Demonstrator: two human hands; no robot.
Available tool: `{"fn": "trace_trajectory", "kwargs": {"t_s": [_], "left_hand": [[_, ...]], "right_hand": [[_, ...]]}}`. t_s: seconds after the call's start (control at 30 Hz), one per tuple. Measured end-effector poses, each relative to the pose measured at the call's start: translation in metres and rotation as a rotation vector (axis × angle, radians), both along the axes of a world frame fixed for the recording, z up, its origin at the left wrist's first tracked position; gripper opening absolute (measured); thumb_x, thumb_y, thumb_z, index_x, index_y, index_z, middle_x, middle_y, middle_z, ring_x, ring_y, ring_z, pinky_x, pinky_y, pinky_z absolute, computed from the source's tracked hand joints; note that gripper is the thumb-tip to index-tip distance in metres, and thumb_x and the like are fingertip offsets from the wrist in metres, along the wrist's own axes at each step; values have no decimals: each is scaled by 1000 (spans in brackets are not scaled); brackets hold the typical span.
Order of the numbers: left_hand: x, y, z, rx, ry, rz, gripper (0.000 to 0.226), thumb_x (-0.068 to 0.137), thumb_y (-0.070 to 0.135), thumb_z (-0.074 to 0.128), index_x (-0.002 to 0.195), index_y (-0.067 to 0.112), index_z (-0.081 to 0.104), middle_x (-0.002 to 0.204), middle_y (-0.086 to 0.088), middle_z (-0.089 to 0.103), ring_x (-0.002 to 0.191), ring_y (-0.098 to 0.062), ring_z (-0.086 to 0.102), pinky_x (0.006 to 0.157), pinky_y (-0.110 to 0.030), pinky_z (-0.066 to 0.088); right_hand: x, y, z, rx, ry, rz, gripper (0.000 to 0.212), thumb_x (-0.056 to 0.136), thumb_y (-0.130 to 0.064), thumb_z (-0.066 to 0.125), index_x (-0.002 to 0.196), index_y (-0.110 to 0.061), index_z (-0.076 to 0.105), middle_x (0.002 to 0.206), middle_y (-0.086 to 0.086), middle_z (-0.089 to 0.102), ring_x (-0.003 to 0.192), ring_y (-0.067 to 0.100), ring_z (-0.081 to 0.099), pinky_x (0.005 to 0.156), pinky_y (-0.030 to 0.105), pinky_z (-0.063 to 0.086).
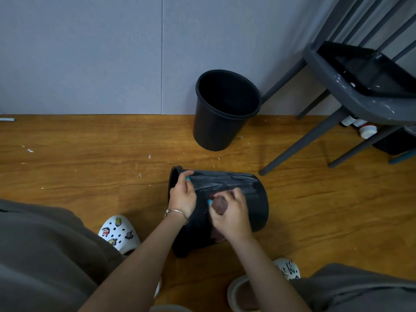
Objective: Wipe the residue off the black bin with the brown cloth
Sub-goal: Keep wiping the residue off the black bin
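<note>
Black bin [254,199]: lies on its side on the floor [90,167] at the centre of the view, rim toward 9 o'clock, base toward 3 o'clock; smooth, tapered plastic cylinder with whitish streaks of residue [225,182] across its upper side.
Left hand [182,199]: fingers curled over the bin's wall just beside the rim, gripping it; a thin bracelet sits on the wrist.
Right hand [233,216]: closed around the brown cloth [219,204], pressing it against the bin's side just below the streaks.
Brown cloth: a bunched, soft wad, mostly hidden in the fist; a fold shows below the wrist.
Second bin [225,109]: upright at 12 o'clock, against the grey wall [90,52], well apart from the lying one; same black plastic, round open mouth.
Chair [351,93]: at 2 o'clock, dark grey, slim slanted legs, white flecks on the seat edge; one leg foot lands near the lying bin's base.
Floor: wood-grain, orange-brown, dotted with small white scraps.
Open room: bare floor stretches toward 9 and 10 o'clock and toward 4 o'clock.
Near edge: white clogs [119,233] at 7 and 5 o'clock and grey-clad knees bracket the bin.
</note>
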State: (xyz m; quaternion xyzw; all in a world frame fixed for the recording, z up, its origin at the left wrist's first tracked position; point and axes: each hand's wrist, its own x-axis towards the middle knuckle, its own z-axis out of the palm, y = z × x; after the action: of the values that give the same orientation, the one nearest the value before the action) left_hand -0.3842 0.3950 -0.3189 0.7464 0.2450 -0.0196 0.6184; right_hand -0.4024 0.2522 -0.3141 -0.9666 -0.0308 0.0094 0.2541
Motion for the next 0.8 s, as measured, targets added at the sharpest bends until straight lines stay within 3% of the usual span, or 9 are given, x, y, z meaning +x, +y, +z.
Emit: {"fn": "trace_trajectory", "kwargs": {"t_s": [0.1,0.17,0.33,0.4,0.53,0.7,0.8], "left_hand": [[-3,-4,-3,7,-16,7,31,102,16,33,126,28,49,63,-1,48,50,-10,41,46,-19,39],[-2,-7,-4,14,-26,33,32,102,16,33,126,30,49,62,0,47,49,-9,40,41,-12,36],[1,1,-6,39,-19,37,32,102,15,32,125,30,49,65,-3,53,50,-11,43,42,-16,37],[2,2,-7,24,-11,26,31,102,16,33,124,30,50,62,-1,49,49,-10,41,46,-21,37],[6,-4,-10,34,-29,38,31,101,16,34,123,29,52,56,2,43,45,-9,36,47,-24,36],[-5,-3,-14,63,-59,19,32,101,14,34,123,30,51,57,-1,49,45,-11,38,50,-28,37],[-4,-4,-16,20,-58,35,32,101,15,35,124,28,52,55,0,44,44,-9,36,47,-27,35]], "right_hand": [[14,-37,1,-41,64,-209,30,83,-32,71,107,-16,63,117,2,43,114,22,47,95,32,48],[13,-30,1,-82,49,-286,31,83,-34,70,106,-14,62,116,4,44,111,22,48,92,27,46],[-13,22,-2,4,-63,126,33,76,-31,75,106,-20,66,113,0,44,107,12,42,90,21,43],[1,-5,-3,-6,-3,78,32,78,-31,74,107,-20,65,115,-2,42,110,12,43,93,24,44],[27,-27,-1,-78,58,-243,30,81,-32,72,104,-15,63,113,2,42,110,22,49,94,30,47],[12,18,5,-46,-15,181,27,77,-29,74,101,-20,65,111,-2,41,107,15,43,93,25,41],[33,-17,5,-26,52,27,21,79,-28,74,97,-20,66,106,-5,40,105,16,49,92,23,43]]}}
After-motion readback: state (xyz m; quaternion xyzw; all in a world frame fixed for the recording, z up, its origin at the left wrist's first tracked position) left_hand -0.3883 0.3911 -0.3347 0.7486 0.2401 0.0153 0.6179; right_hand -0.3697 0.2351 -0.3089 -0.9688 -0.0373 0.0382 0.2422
